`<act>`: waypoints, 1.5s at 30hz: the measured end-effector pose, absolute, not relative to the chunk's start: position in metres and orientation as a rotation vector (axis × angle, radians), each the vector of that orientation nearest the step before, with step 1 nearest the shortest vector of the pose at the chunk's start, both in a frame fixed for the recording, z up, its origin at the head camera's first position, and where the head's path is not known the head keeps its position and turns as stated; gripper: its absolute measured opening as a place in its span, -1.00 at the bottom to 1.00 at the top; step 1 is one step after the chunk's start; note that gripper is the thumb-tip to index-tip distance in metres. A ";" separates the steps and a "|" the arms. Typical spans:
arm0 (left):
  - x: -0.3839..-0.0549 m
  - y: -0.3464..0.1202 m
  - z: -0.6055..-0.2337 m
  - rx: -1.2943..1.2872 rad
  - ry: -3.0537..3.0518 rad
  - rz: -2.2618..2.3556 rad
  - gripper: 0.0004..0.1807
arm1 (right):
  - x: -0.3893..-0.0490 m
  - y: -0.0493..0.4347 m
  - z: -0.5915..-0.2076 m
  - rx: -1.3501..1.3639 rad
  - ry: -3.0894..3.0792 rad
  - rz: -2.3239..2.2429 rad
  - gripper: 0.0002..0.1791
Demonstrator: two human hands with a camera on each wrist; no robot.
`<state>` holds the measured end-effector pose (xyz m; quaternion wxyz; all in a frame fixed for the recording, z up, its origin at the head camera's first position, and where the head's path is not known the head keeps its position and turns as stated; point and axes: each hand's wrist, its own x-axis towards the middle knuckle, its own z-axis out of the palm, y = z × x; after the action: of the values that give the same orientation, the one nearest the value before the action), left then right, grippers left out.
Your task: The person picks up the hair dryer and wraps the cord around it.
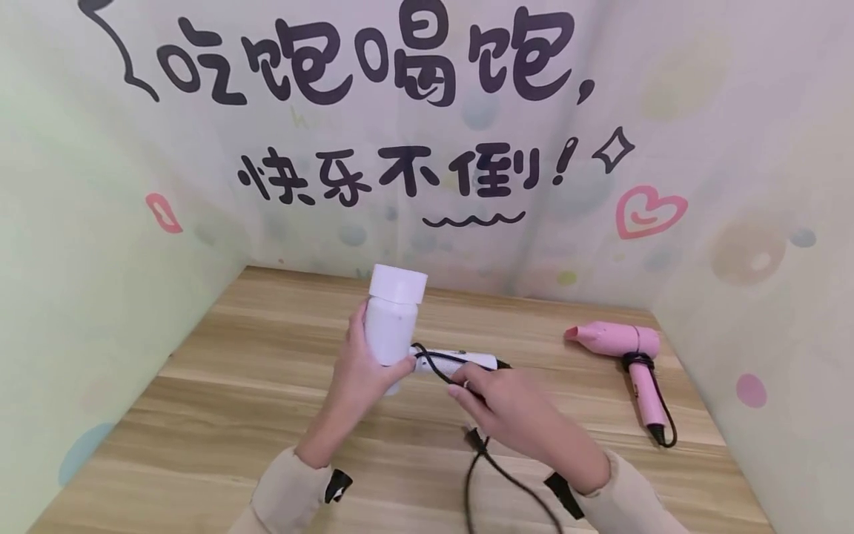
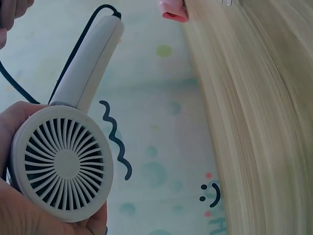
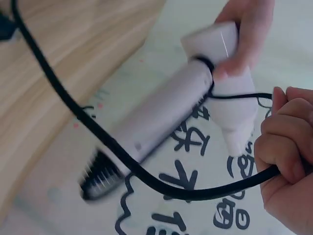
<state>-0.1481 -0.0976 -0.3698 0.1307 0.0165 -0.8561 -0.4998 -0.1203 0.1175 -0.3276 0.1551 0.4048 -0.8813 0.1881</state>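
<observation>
A white hair dryer [image 1: 391, 326] is held up over the table, its body gripped by my left hand [image 1: 360, 371]. In the left wrist view its round slatted intake grille [image 2: 66, 164] faces the camera and the handle [image 2: 88, 63] points up and to the right. The black cord [image 3: 186, 194] loops round the handle near the body. My right hand [image 1: 514, 409] grips the cord to the right of the dryer, fingers curled round it in the right wrist view. Below that hand hang the cord's plug [image 1: 475, 439] and a loose length of cord.
A pink hair dryer [image 1: 617, 339] lies at the right of the wooden table [image 1: 233, 386], its cord wound round the handle. A printed cloth [image 1: 414, 126] with dark lettering stands behind the table, and pale cloth walls flank both sides.
</observation>
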 end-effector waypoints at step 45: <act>-0.127 -0.085 -0.344 -0.064 -2.425 -1.904 0.08 | -0.157 0.133 -0.399 0.978 -1.870 -0.593 -0.61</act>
<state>-0.1269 -0.0852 -0.3436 0.0289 -0.0206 -0.7860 -0.6172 -0.1567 0.1333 -0.3985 0.4572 0.3968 -0.7586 -0.2407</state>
